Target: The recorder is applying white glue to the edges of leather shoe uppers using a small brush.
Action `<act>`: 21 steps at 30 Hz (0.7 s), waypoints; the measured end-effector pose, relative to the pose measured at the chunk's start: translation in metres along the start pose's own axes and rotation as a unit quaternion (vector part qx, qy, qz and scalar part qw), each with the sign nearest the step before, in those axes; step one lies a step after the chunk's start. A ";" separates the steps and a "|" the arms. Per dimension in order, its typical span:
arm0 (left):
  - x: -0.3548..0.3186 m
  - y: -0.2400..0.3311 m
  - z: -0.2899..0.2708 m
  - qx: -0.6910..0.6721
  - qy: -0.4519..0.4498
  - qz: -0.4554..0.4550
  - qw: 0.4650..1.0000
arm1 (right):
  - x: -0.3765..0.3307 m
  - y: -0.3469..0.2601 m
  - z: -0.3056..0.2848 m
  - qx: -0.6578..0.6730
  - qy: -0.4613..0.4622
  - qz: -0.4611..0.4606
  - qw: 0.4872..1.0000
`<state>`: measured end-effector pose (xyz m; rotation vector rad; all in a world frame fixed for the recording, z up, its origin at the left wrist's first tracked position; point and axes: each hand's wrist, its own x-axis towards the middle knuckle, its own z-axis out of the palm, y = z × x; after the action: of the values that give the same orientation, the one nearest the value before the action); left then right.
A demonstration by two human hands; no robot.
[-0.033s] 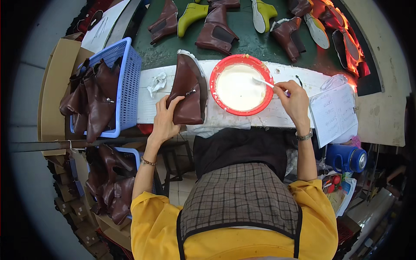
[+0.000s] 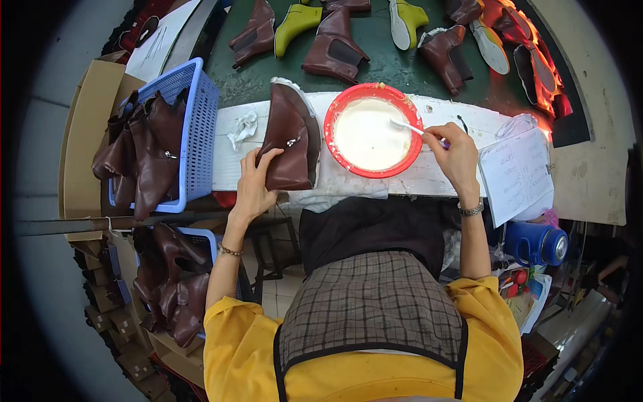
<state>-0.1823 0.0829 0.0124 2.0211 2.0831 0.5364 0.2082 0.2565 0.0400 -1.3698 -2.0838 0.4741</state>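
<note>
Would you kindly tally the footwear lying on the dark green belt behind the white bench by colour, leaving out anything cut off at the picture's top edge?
Brown boots: 3
Lime-green boots: 2
Total: 5
Pieces in the orange glow at the right are too washed out to count. The left hand holds another brown boot on the bench; the right hand dips a brush into the red bowl.

hands 2 – left hand (image 2: 254,182), right hand (image 2: 457,155) | brown boot upper on bench 1 (image 2: 289,139) | red bowl 1 (image 2: 372,130) | white brush 1 (image 2: 410,127) | blue baskets 2 (image 2: 199,127) (image 2: 201,236) | lime-green shoe pieces on green belt 2 (image 2: 295,23) (image 2: 406,19) | paper sheet 1 (image 2: 514,174) | blue jug 1 (image 2: 536,244) – brown uppers in baskets too heaped to count
</note>
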 end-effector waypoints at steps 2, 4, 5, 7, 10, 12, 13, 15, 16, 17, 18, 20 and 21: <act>-0.003 0.003 -0.001 -0.039 0.017 -0.005 0.999 | 0.000 -0.006 -0.001 0.037 0.022 -0.007 0.999; -0.004 0.024 -0.007 -0.057 0.119 -0.002 0.991 | 0.000 -0.015 -0.001 0.106 0.020 -0.007 0.994; -0.005 0.030 -0.008 -0.069 0.141 0.009 0.987 | 0.000 -0.022 0.000 0.175 0.014 -0.008 0.984; -0.003 0.046 -0.014 -0.068 0.150 0.023 0.986 | 0.001 -0.032 0.003 0.216 0.011 -0.038 0.976; -0.003 0.065 -0.025 -0.070 0.165 0.043 0.983 | 0.006 -0.052 0.006 0.277 0.001 -0.085 0.957; -0.006 0.074 -0.031 -0.084 0.163 0.089 0.979 | 0.010 -0.052 0.007 0.275 -0.022 -0.074 0.958; -0.007 0.079 -0.033 -0.099 0.160 0.090 0.978 | 0.015 -0.049 0.008 0.267 -0.010 -0.077 0.961; -0.008 0.081 -0.035 -0.103 0.154 0.102 0.977 | 0.030 -0.049 0.005 0.252 0.013 -0.089 0.964; -0.011 0.083 -0.035 -0.106 0.146 0.108 0.978 | 0.035 -0.050 0.003 0.240 0.031 -0.100 0.965; -0.011 0.084 -0.036 -0.103 0.148 0.110 0.977 | 0.040 -0.050 0.001 0.242 0.018 -0.103 0.965; -0.008 0.087 -0.039 -0.103 0.148 0.108 0.978 | 0.040 -0.053 -0.001 0.242 0.017 -0.103 0.965; -0.004 0.097 -0.045 -0.128 0.171 0.073 0.974 | 0.039 -0.058 -0.003 0.284 0.037 -0.136 0.948; -0.001 0.099 -0.046 -0.131 0.178 0.063 0.973 | 0.035 -0.058 -0.001 0.283 0.047 -0.154 0.945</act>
<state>-0.1079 0.0770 0.0924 2.0266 1.9366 1.2069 0.1583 0.2650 0.0846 -0.7051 -1.8362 0.7786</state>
